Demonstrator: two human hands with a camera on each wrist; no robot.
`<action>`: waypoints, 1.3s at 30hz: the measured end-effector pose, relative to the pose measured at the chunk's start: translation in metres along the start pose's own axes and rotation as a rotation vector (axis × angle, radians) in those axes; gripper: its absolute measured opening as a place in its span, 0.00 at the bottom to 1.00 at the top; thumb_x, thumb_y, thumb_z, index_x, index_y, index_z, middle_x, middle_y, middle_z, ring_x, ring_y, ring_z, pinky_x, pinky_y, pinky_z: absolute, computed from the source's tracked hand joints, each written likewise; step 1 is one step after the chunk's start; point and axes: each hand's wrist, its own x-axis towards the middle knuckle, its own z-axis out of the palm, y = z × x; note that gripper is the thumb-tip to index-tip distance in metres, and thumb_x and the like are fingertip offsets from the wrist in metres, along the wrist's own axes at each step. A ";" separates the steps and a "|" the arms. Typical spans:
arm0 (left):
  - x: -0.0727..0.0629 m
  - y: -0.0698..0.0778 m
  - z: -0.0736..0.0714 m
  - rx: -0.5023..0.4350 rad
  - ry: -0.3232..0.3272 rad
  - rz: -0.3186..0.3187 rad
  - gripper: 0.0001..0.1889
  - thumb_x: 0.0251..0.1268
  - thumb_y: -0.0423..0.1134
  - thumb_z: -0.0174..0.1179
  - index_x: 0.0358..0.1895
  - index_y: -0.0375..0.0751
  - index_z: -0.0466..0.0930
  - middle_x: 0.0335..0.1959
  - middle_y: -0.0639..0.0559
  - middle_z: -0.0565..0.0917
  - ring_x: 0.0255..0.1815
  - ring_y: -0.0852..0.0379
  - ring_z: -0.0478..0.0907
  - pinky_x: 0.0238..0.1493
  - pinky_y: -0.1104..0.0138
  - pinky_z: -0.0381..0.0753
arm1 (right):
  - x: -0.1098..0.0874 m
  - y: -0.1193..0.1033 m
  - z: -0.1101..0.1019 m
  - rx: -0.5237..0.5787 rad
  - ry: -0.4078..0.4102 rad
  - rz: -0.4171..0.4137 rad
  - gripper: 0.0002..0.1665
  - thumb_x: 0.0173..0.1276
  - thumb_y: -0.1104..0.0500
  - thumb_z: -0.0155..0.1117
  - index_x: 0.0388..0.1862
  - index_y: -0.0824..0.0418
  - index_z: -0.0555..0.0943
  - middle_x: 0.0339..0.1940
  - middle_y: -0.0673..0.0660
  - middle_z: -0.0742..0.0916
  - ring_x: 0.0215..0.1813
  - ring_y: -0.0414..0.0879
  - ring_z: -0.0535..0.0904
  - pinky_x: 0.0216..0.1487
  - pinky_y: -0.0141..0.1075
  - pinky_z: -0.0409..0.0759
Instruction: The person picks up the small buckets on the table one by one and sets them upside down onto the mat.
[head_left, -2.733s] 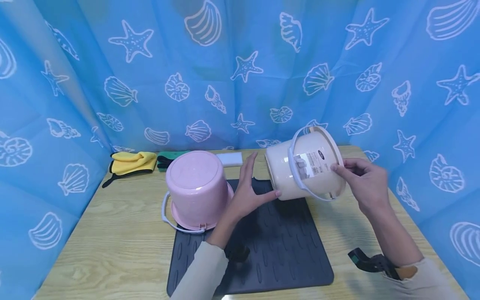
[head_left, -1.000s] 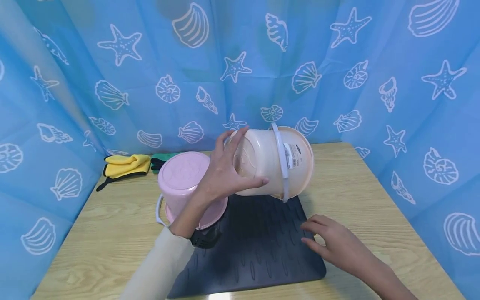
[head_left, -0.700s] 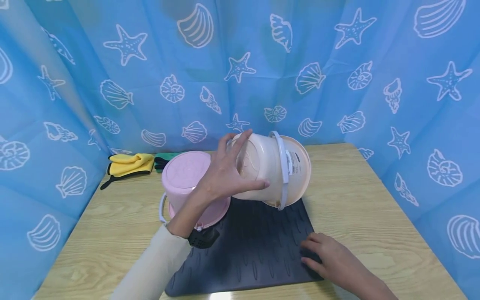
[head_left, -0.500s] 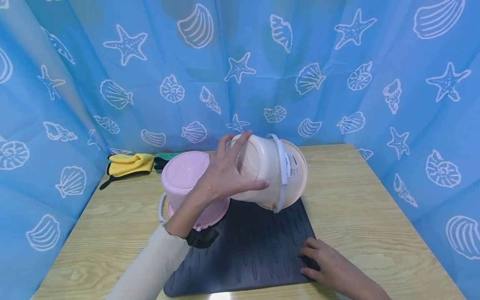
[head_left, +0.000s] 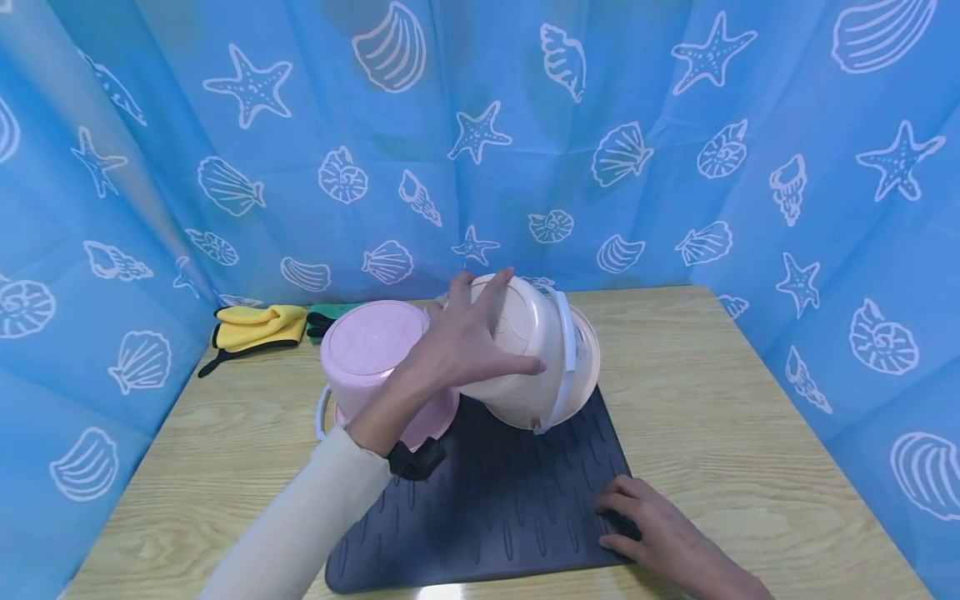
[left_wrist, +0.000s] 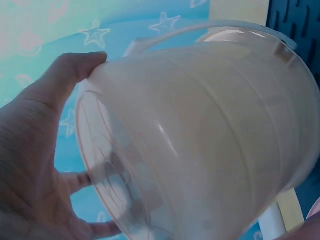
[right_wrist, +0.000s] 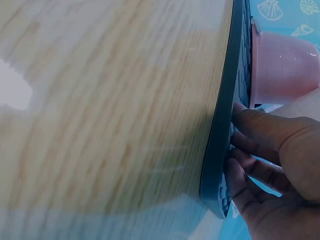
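My left hand (head_left: 472, 337) grips a cream bucket (head_left: 551, 350) by its base, fingers spread round the bottom edge. The bucket is tipped, its mouth facing down and right and its rim low over the dark mat. Its white handle (head_left: 567, 333) lies along the side. In the left wrist view, the translucent wall of the bucket (left_wrist: 200, 130) fills most of the picture. At the black drying mat's (head_left: 525, 500) front right corner is my right hand (head_left: 652, 525), its fingertips resting on the ridged mat (right_wrist: 243, 65) by the edge.
A pink bucket (head_left: 367, 358) stands upside down on the mat's left side, partly behind my left arm. Further back left lie a folded yellow cloth (head_left: 261, 327) and a green cloth (head_left: 333, 311). A blue shell-print curtain (head_left: 480, 150) surrounds the wooden table (head_left: 720, 400).
The right hand has let go of the cream bucket's rim and come down to the mat's corner. The left hand has gripped the bucket's base, and the bucket has tipped mouth-down and moved left.
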 end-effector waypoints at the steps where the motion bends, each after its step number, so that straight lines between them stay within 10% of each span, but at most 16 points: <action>1: 0.003 0.001 0.002 0.004 -0.012 -0.006 0.61 0.42 0.70 0.71 0.81 0.68 0.45 0.77 0.42 0.47 0.69 0.28 0.54 0.58 0.38 0.70 | 0.000 0.001 0.001 -0.004 0.014 -0.011 0.14 0.57 0.56 0.79 0.41 0.54 0.86 0.42 0.42 0.77 0.42 0.36 0.74 0.41 0.38 0.79; 19: 0.041 0.017 0.023 0.205 -0.176 -0.110 0.62 0.44 0.75 0.67 0.82 0.65 0.42 0.79 0.37 0.46 0.70 0.20 0.52 0.56 0.36 0.72 | -0.001 0.005 0.006 0.021 0.048 -0.046 0.14 0.57 0.58 0.78 0.41 0.54 0.85 0.42 0.42 0.76 0.42 0.36 0.72 0.40 0.36 0.78; 39: 0.056 0.030 0.028 0.389 -0.240 -0.109 0.61 0.45 0.80 0.61 0.82 0.59 0.47 0.75 0.34 0.59 0.64 0.37 0.71 0.63 0.41 0.69 | 0.000 0.004 0.008 0.030 0.060 -0.041 0.13 0.59 0.57 0.77 0.41 0.52 0.84 0.43 0.41 0.75 0.42 0.34 0.71 0.41 0.35 0.78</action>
